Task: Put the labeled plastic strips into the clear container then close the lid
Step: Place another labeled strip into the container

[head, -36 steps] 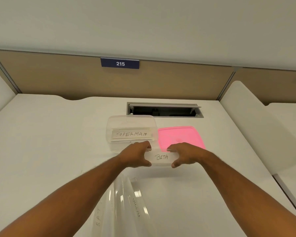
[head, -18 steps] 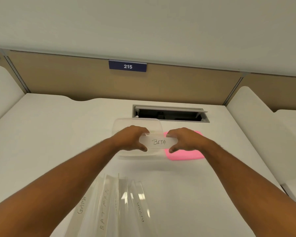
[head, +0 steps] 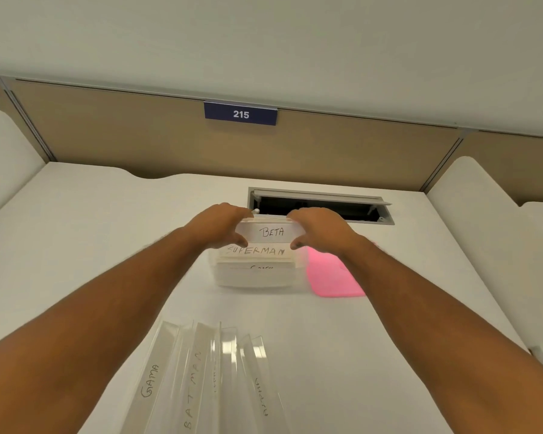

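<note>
Strip marked BETA [head: 271, 232] sits over the clear container [head: 254, 275], just above the SUPERMAN strip [head: 255, 251] inside it; the left hand [head: 221, 225] and right hand [head: 318, 227] each pinch one end in a closed grip. Pink lid [head: 333, 277] lies on the table [head: 76, 245] just right of the container; more labeled strips [head: 201, 377] lie fanned nearer.

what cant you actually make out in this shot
Head view:
- BETA strip: both ends covered by the left hand and right hand.
- Third label in the clear container: hidden under the SUPERMAN strip.
- Two labels in the near pile: too faint; the bottom edge cuts it.
</note>
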A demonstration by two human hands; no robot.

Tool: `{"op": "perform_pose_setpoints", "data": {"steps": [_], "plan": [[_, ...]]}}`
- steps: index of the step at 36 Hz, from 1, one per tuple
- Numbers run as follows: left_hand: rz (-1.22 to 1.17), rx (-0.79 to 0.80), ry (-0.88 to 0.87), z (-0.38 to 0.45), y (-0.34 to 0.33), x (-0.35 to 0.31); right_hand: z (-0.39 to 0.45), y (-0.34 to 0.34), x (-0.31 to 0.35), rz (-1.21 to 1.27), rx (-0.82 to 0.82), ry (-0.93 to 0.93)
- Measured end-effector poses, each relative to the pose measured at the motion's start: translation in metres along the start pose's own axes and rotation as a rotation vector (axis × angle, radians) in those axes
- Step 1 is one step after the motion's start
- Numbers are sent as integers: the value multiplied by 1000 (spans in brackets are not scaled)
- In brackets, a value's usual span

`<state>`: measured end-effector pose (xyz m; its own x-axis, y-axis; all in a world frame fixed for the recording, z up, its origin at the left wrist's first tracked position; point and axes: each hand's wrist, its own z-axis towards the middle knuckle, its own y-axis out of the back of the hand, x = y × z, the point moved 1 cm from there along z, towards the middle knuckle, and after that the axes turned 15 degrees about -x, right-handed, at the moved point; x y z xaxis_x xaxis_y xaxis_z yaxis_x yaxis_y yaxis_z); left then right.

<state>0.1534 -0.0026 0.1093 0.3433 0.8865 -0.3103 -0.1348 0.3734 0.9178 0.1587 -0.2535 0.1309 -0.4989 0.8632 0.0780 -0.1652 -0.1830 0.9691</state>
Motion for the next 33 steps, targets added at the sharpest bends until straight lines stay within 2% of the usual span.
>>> {"op": "perform_pose_setpoints", "data": {"steps": [12,21,33], "plan": [[52,9,21,5,-19,24,27,-29,9,-54,57,0],[213,20,-12,13,-35,31,35,-54,7,-47,130,-36],[312,101,-43,18,-60,35,41,-84,4,-119,181,9]]}}
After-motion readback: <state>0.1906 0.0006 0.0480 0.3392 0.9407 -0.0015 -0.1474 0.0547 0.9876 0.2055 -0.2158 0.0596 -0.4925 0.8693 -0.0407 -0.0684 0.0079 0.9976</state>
